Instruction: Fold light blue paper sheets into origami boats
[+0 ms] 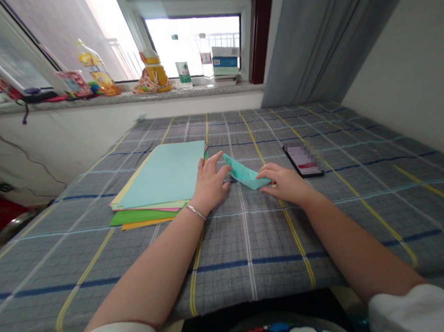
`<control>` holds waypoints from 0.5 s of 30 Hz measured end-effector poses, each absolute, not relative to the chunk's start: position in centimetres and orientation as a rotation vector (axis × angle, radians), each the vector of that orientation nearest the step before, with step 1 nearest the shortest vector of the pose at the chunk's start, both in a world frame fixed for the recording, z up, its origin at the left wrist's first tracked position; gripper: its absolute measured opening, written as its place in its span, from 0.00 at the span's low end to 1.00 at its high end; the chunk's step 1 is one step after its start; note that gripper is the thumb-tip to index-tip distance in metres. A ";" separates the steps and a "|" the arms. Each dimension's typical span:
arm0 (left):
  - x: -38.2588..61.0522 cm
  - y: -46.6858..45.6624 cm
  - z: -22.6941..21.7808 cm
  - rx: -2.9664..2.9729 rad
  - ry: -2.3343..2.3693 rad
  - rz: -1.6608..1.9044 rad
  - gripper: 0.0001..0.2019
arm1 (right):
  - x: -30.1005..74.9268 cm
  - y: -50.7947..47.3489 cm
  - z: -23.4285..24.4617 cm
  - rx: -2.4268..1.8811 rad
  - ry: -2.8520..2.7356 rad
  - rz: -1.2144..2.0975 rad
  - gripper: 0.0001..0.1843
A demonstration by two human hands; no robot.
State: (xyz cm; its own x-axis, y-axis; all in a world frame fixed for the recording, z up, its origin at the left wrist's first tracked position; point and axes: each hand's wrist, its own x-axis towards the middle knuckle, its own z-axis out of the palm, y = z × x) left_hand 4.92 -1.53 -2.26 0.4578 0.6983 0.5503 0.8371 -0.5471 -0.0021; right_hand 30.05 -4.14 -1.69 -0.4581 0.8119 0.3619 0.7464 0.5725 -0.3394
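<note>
1. Fingers (266, 174) of the right hand (285, 185) pinch the right end of a folded teal paper (246, 176).
2. The left hand (209, 185) spreads its fingers at the other end; I cannot tell whether they grip it.
3. It sits between the paper stack (165, 172) and the phone (302, 162).

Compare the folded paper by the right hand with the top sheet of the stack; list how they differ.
Shape: the folded paper is narrow and creased; the top sheet lies flat.
Size: the folded paper looks much smaller than the top sheet.
Color: the folded paper is a stronger blue-green, the top sheet a paler blue.
Shared: both are blue-toned and over the plaid cloth.
</note>
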 end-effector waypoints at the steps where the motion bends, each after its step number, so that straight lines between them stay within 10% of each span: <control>1: 4.9 -1.5 -2.3 -2.439 -1.313 -0.725 0.19 | 30.1 -4.1 -1.8 -1.262 -2.316 0.192 0.15; 15: 4.7 -0.8 -2.6 -2.576 -1.248 -0.690 0.16 | 28.9 -4.7 -1.5 -1.452 -2.255 0.273 0.09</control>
